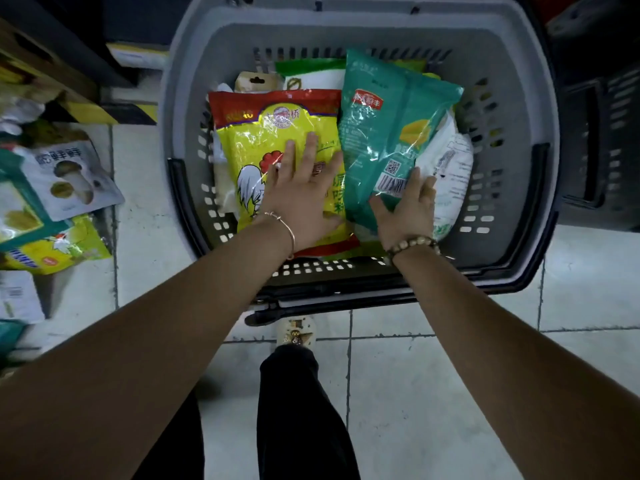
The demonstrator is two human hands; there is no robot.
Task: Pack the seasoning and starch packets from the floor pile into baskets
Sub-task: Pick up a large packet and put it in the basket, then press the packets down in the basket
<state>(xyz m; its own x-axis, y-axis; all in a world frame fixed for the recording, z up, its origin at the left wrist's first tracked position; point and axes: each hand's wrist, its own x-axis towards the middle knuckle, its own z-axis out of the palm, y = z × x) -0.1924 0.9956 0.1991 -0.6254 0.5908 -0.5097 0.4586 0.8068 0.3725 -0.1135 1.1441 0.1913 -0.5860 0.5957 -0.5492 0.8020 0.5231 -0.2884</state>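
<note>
A grey plastic basket (512, 109) stands on the tiled floor in front of me, holding several packets. My left hand (304, 192) lies flat with straight fingers on a yellow and red packet with a rooster print (263, 133). To its right a teal packet (381, 133) leans across the basket. My right hand (408, 209) holds the near end of the teal packet, thumb on top by the barcode and fingers along its right edge. A white packet (450, 168) sits under and to the right of the teal one. More packets show at the basket's far side.
A pile of packets (59, 188) lies on the floor at the left, among them a mushroom-print pouch and a yellow one. A dark basket (602, 150) stands at the right. My foot in a slipper (296, 332) is just before the grey basket's folded handle.
</note>
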